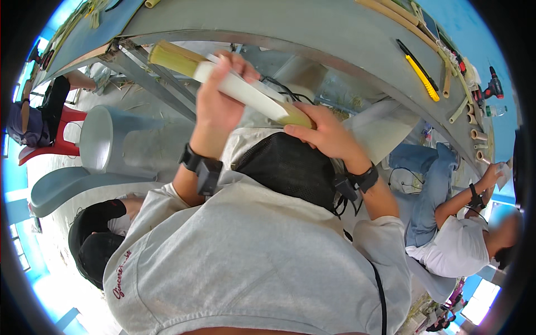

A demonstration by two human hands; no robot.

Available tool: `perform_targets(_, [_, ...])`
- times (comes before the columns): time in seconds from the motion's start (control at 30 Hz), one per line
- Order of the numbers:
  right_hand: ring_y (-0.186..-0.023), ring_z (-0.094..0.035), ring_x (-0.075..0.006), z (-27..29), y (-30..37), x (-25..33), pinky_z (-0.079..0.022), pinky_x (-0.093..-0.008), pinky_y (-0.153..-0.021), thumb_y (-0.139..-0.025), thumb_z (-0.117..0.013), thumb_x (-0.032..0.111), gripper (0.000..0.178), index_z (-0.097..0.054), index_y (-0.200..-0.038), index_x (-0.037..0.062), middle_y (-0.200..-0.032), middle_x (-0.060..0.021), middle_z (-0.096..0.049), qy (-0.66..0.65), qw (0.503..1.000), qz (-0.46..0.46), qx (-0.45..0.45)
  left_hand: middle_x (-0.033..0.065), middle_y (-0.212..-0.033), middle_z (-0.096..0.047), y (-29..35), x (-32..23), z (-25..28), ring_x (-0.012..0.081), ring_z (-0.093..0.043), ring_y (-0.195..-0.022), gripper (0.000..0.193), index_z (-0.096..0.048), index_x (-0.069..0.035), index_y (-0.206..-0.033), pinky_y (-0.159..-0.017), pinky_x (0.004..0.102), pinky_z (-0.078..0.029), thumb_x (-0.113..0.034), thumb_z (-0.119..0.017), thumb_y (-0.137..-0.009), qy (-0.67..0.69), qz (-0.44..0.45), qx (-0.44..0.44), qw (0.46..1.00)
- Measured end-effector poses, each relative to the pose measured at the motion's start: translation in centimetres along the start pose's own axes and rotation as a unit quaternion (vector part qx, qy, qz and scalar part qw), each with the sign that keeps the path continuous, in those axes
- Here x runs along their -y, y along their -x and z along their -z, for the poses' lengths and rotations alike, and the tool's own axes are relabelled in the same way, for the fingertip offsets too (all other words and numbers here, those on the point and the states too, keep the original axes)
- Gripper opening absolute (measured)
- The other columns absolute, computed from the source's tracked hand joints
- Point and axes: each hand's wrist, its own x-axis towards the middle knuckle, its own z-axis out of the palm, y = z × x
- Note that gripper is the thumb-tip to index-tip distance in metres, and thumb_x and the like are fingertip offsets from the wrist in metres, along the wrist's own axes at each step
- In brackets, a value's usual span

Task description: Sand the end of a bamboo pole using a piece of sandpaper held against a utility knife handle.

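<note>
The left hand, blurred, pinches a white sheet against a bamboo; whether it wraps fully around is hidden. The right hand grips the near end, some fingertips out of sight. The bamboo, thick and yellow-green, slants above the lap, before a grey bench cut off at the top.
</note>
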Motion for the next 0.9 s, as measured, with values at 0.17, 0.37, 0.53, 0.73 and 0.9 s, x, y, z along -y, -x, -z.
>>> perform_targets(0.17, [-0.074, -0.058, -0.0258, -0.8, -1.2, 1.2, -0.047, -0.0374, -0.073, -0.092, -0.076, 0.037, 0.045, -0.069, -0.111, -0.0029, -0.081, -0.0144, -0.065, 0.002, 1.000, 0.006, -0.001, 0.0052, -0.092, -0.054, 1.9, 3.8, 0.3, 0.0240, -0.058, -0.088, 0.032, -0.053, -0.011, -0.102, -0.092, 0.0452, -0.048, -0.033, -0.075, -0.094, -0.005, 0.016, -0.016, 1.000])
perform_targets(0.37, [-0.075, -0.061, -0.0300, -1.0, -1.2, 0.7, -0.048, -0.0387, -0.073, -0.091, -0.078, 0.037, 0.042, -0.070, -0.110, 0.0001, -0.085, -0.0150, -0.069, 0.058, 0.995, 0.074, -0.038, 0.0048, -0.091, -0.054, 0.2, -1.3, 0.0, 0.0231, -0.057, -0.086, 0.028, -0.052, -0.012, -0.099, -0.090, 0.0429, -0.048, -0.034, -0.069, -0.098, -0.003, -0.033, -0.033, 0.999])
perform_targets(0.53, [-0.074, -0.061, -0.0302, -0.9, -0.2, 0.8, -0.048, -0.0395, -0.071, -0.091, -0.078, 0.037, 0.041, -0.070, -0.109, 0.0012, -0.083, -0.0162, -0.068, 0.060, 0.995, 0.070, -0.026, 0.0034, -0.094, -0.053, -1.3, -6.8, 0.6, 0.0189, -0.054, -0.082, 0.022, -0.053, -0.011, -0.102, -0.086, 0.0383, -0.045, -0.029, -0.066, -0.101, 0.010, -0.122, -0.052, 0.991])
perform_targets(0.73, [-0.075, -0.060, -0.0270, -1.3, -1.5, 1.9, -0.048, -0.0364, -0.073, -0.091, -0.078, 0.037, 0.044, -0.065, -0.110, -0.0012, -0.084, -0.0150, -0.063, 0.095, 0.993, 0.068, -0.018, 0.0036, -0.099, -0.056, -1.2, -2.9, -0.5, 0.0191, -0.055, -0.085, 0.023, -0.055, -0.010, -0.110, -0.083, 0.0375, -0.047, -0.030, -0.064, -0.104, 0.014, -0.039, -0.054, 0.998])
perform_targets(0.9, [-0.074, -0.061, -0.0292, -1.3, -1.3, 1.8, -0.048, -0.0375, -0.072, -0.090, -0.079, 0.035, 0.042, -0.067, -0.109, -0.0002, -0.084, -0.0162, -0.066, 0.074, 0.993, 0.085, -0.043, 0.0033, -0.101, -0.057, -1.2, -4.1, -1.3, 0.0186, -0.058, -0.091, 0.025, -0.054, -0.010, -0.111, -0.093, 0.0386, -0.050, -0.033, -0.063, -0.106, -0.012, -0.124, -0.090, 0.988])
